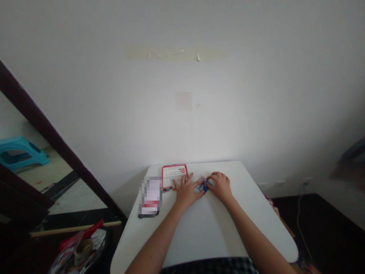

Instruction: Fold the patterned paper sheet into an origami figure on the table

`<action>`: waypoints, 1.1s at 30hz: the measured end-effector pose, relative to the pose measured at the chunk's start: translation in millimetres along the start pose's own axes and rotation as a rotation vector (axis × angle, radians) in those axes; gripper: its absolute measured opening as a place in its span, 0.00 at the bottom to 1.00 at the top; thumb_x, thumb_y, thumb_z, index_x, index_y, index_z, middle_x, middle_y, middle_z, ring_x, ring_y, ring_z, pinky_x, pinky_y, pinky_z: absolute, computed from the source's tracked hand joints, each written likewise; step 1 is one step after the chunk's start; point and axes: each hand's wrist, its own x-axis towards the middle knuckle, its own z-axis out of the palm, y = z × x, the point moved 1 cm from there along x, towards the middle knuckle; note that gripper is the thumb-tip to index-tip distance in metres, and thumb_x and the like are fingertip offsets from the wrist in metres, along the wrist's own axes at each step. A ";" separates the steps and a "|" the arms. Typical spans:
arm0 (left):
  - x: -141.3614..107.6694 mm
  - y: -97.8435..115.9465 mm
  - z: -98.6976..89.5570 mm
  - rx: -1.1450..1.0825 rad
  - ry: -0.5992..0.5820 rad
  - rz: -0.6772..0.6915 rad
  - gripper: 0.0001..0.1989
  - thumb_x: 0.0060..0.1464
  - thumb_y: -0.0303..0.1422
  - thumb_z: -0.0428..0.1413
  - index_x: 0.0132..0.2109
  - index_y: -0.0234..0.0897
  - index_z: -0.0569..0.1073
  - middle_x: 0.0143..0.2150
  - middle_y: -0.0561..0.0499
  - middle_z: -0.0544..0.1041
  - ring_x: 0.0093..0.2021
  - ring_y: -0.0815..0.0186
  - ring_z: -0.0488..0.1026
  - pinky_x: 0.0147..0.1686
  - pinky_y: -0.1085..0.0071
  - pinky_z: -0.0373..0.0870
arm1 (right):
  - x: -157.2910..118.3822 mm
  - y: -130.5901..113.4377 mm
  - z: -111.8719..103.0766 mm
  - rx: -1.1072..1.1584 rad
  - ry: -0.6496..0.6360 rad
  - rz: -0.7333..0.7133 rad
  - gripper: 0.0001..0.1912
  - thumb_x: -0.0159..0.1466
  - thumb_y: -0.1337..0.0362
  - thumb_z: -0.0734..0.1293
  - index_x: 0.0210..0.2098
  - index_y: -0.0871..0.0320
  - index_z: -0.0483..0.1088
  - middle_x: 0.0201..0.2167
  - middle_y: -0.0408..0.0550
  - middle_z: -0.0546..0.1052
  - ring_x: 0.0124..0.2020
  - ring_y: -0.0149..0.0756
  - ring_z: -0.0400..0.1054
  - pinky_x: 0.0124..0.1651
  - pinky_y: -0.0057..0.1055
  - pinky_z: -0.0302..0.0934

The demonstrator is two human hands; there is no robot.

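Note:
A small piece of blue patterned paper [203, 185], with some red and white on it, lies on the white table [205, 228] between my hands; it looks folded. My left hand [185, 190] holds its left side down with thumb and index finger. The other fingers of that hand spread over the lower right of a printed sheet or booklet [171, 173] with a red border. At the paper's right side, my right hand [221, 185] has curled fingers and pinches the edge. My fingers hide part of the paper.
A phone [150, 198] with a blurred-out screen lies on the table's left side. The table's far edge meets a white wall [182, 129]. On the floor at left are a bag of rubbish [82, 247] and a wooden stick [111, 223]. A blue stool [23, 152] shows farther left.

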 end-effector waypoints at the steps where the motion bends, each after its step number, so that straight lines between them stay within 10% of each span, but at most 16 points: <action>1: -0.2 0.0 0.1 0.001 0.002 0.004 0.27 0.50 0.60 0.51 0.58 0.73 0.64 0.71 0.59 0.54 0.69 0.43 0.45 0.60 0.29 0.24 | -0.4 0.1 0.3 0.002 0.002 -0.006 0.13 0.61 0.53 0.68 0.45 0.43 0.74 0.52 0.45 0.69 0.56 0.42 0.57 0.60 0.44 0.46; 33: -0.2 -3.1 1.9 0.055 0.006 0.024 0.26 0.53 0.61 0.46 0.59 0.74 0.63 0.71 0.60 0.53 0.69 0.42 0.46 0.58 0.26 0.26 | -0.6 4.0 -0.1 0.035 -0.086 -0.063 0.16 0.56 0.52 0.70 0.44 0.42 0.73 0.55 0.44 0.68 0.60 0.46 0.56 0.64 0.55 0.40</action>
